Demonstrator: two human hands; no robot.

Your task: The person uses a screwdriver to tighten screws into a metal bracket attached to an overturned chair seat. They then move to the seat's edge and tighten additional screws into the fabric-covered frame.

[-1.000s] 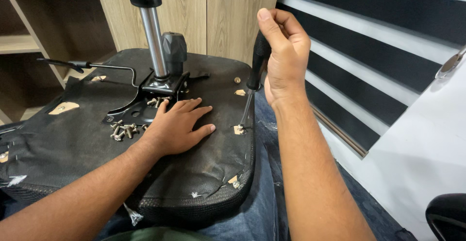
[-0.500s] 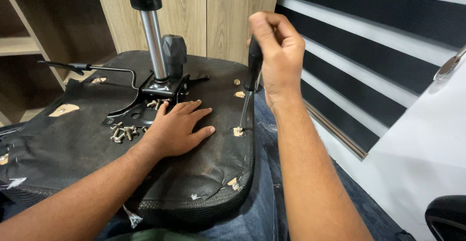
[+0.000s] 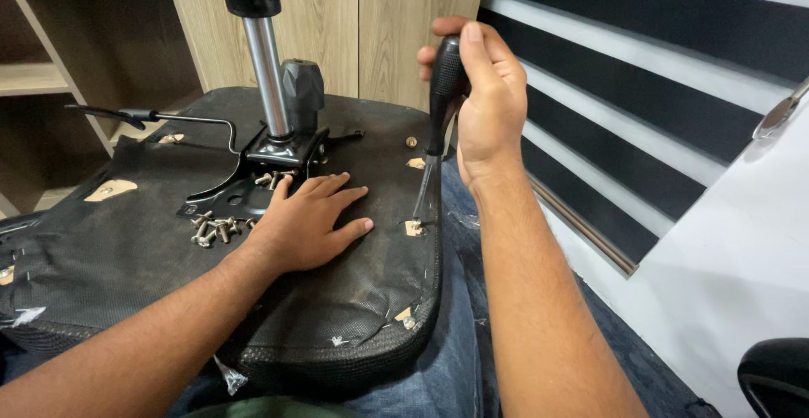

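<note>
One upturned chair seat (image 3: 152, 283): black fabric underside facing up, resting across the person's lap; it fills the frame from 9 o'clock to the centre.
Gas-lift column (image 3: 265, 72): chrome tube rising from the black mechanism plate (image 3: 278, 152) at 11 o'clock of the seat; the plate sits on the seat, but whether it is fully fastened cannot be told.
Lever (image 3: 160, 117): thin black rod running out from the plate toward 9 o'clock.
Left hand (image 3: 308, 224): fingers spread, palm pressed flat on the fabric at the seat's centre, steadying it.
Right hand (image 3: 480, 98): fist closed round the black handle of the screwdriver (image 3: 438, 106), held nearly upright at 1 o'clock.
Screwdriver tip: set on a screw (image 3: 413, 226) in a tan mounting patch at the seat's 3 o'clock edge.
Loose screws (image 3: 215, 228): a small heap lying just beside the plate, at 9 o'clock of the left hand.
Progress: judged mid-way; one edge screw is under the driver, several loose screws are not in any hole, and other tan patches (image 3: 109, 189) stand bare.
</note>
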